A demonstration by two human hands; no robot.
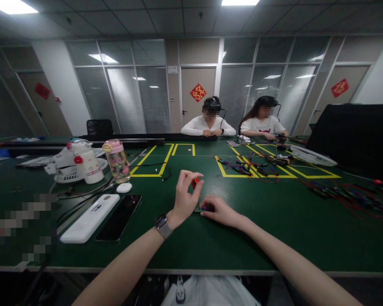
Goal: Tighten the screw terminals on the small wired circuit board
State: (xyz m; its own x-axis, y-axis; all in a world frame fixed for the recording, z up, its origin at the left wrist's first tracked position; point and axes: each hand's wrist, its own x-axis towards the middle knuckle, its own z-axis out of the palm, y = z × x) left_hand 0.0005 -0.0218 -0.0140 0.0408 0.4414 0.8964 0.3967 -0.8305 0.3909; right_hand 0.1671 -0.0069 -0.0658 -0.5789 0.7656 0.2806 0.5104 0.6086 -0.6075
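My left hand (pixel 185 196) is raised a little above the green table, its fingers and thumb closed around a small orange-and-black thing (pixel 195 182) whose kind I cannot make out. A watch (pixel 163 225) is on that wrist. Lower and to the right, my right hand (pixel 221 210) rests at the tabletop with its fingers curled on a small green circuit board (pixel 198 210). Part of the board is hidden beneath the fingers. The orange thing is just above the board; whether they touch is unclear.
A white power bank (pixel 91 219), a black phone (pixel 118 217), a white earbud case (pixel 124 188) and a drink bottle (pixel 117 161) stand left. Wired boards (pixel 252 165) lie inside yellow tape; more tangled wires (pixel 347 195) are right. Two people sit across the table.
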